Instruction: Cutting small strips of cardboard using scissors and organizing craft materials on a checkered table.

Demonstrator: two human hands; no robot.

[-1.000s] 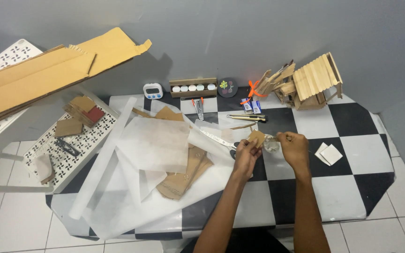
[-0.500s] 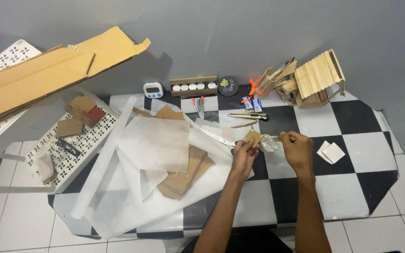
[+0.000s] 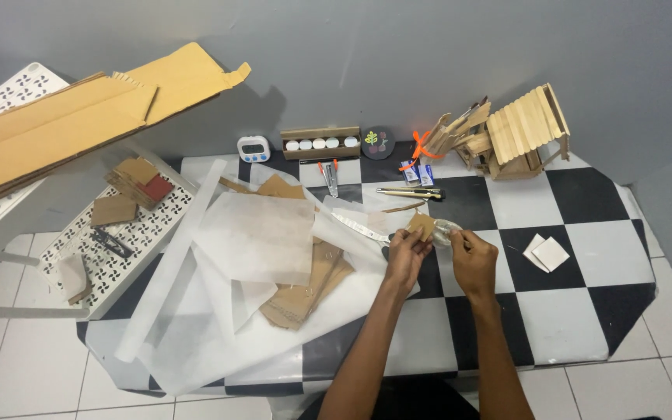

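Note:
Over a black-and-white checked mat (image 3: 585,272), my left hand (image 3: 406,257) pinches a small brown cardboard piece (image 3: 421,225). My right hand (image 3: 474,260) holds a clear roll of tape (image 3: 445,231) right against that piece. The two hands are close together, fingers curled. A metal ruler (image 3: 355,225) lies just left of my left hand on sheets of white paper (image 3: 258,237).
A stick-built model house (image 3: 519,136) stands at the back right. Near it lie a cutter (image 3: 410,192), a stapler (image 3: 330,177), a timer (image 3: 253,148) and a box of small white pots (image 3: 320,143). Two white squares (image 3: 546,253) lie right. Large cardboard sheets (image 3: 64,124) lean left.
Both hands stay at the same spot with the cardboard piece and the tape; only the fingers have shifted slightly.

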